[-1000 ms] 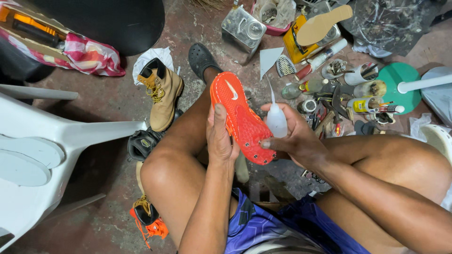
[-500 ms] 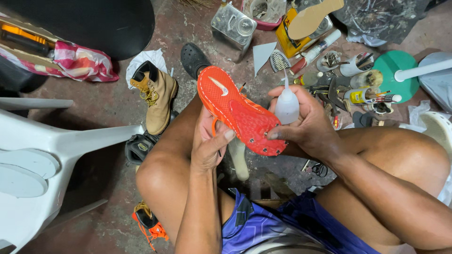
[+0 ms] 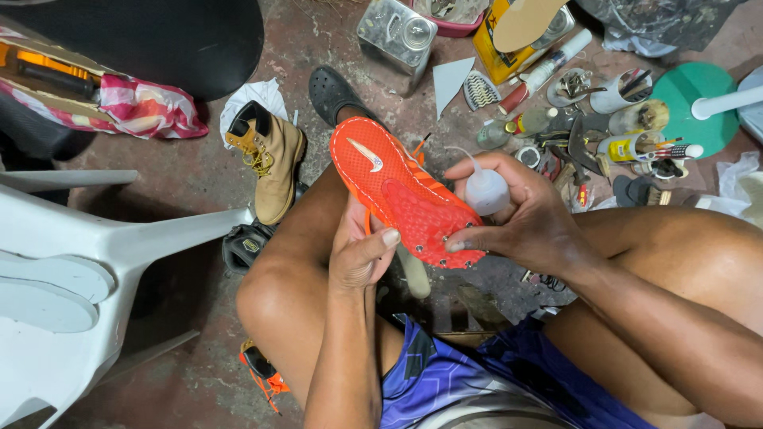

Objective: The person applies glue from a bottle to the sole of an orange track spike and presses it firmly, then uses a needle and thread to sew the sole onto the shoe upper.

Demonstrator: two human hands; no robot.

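Stained concrete floor [image 3: 199, 183] lies cluttered beneath orange shoe [image 3: 401, 191].

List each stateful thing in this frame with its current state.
orange spiked shoe: sole up, held in both hands
left hand: gripping the shoe from beneath
right hand: holding squeeze bottle, fingertip on sole
squeeze bottle: held, nozzle up-left
tan boot: on floor, laced

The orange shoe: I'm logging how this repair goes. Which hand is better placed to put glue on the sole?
Right, probably. The right hand already holds the small squeeze bottle beside the orange shoe, while the left hand supports the shoe from below.
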